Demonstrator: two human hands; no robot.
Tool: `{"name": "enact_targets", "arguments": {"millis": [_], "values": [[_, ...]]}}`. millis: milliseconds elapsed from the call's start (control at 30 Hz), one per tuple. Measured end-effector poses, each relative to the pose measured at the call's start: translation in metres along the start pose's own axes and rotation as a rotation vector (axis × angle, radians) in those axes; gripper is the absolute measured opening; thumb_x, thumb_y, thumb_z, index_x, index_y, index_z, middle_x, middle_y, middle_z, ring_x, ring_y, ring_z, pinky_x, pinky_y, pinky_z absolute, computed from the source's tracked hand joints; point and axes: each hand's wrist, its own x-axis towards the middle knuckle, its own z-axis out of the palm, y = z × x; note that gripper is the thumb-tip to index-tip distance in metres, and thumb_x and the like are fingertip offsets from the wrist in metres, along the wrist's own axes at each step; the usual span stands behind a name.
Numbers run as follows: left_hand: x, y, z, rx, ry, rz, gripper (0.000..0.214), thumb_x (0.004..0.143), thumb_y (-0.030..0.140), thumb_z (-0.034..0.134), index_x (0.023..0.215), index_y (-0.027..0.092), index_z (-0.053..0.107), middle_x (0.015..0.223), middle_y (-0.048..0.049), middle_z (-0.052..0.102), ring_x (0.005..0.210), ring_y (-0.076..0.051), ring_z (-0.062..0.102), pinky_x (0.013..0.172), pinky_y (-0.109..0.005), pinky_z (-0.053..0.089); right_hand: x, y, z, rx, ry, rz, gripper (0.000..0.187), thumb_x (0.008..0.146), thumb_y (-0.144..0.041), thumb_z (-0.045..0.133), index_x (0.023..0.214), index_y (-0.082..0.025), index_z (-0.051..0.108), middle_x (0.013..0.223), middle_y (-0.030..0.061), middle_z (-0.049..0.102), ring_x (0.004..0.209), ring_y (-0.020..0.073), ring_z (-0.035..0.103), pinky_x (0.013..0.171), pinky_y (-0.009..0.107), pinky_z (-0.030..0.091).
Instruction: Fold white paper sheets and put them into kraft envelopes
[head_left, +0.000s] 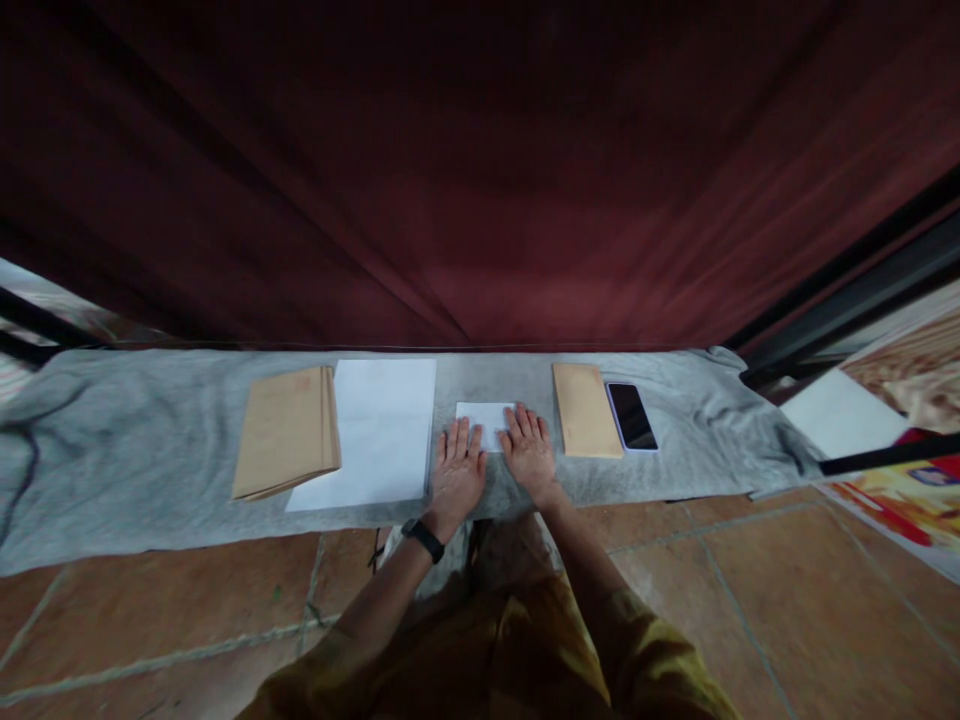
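Observation:
A small folded sheet of white paper [489, 418] lies flat on the grey cloth in front of me. My left hand [459, 468] rests flat across its left end, fingers stretched out. On its right end lies my right hand [529, 450], palm down with the fingers extended. Both hands cover part of the paper. Beside my left hand is a stack of larger white sheets [382, 430]. A single brown envelope [587, 410] lies just right of my right hand.
Several brown envelopes [283, 425] are stacked at the left, overlapping the white sheets. A phone [632, 416] lies right of the single envelope. Grey cloth [712, 430] covers the narrow table. A dark red curtain [480, 200] hangs behind it, and black metal bars [847, 285] stand at the right.

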Motion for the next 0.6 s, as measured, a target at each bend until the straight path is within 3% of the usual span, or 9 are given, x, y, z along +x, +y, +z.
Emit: {"name": "enact_targets", "arguments": {"millis": [133,300,500,600], "values": [[-0.010,0.004,-0.003,-0.021,-0.045,0.115,0.053,0.102,0.036,0.039,0.152,0.020,0.045,0.163,-0.0092,0.036,0.154,-0.025,0.026,0.127,-0.049,0.023,0.000,0.000,-0.001,0.010,-0.004,-0.006,0.054,0.106,-0.039,0.039,0.155,-0.016,0.041,0.159,0.0153,0.042,0.146,0.0306,0.038,0.119,0.052,0.026],[-0.012,0.002,-0.002,-0.007,-0.049,0.146,0.055,0.102,0.038,0.039,0.154,0.020,0.042,0.165,-0.0090,0.033,0.155,-0.025,0.024,0.127,-0.048,0.023,-0.002,-0.007,-0.007,0.014,0.008,0.012,0.053,0.106,-0.035,0.039,0.154,-0.013,0.042,0.161,0.0154,0.038,0.148,0.0299,0.035,0.120,0.051,0.026],[-0.013,0.000,-0.002,0.002,-0.071,0.158,0.055,0.100,0.030,0.039,0.153,0.014,0.042,0.165,-0.0115,0.031,0.156,-0.025,0.020,0.128,-0.048,0.021,-0.022,-0.018,-0.011,0.100,-0.082,-0.154,0.050,0.108,-0.035,0.032,0.153,-0.017,0.045,0.161,0.0080,0.039,0.150,0.0226,0.035,0.123,0.042,0.025],[-0.014,0.001,-0.004,-0.002,-0.069,0.163,0.056,0.101,0.031,0.038,0.154,0.015,0.040,0.165,-0.0118,0.032,0.156,-0.025,0.021,0.128,-0.047,0.021,-0.031,-0.014,-0.010,0.099,-0.107,-0.161,0.050,0.108,-0.037,0.032,0.152,-0.017,0.046,0.160,0.0082,0.042,0.149,0.0230,0.036,0.123,0.044,0.025]]}}
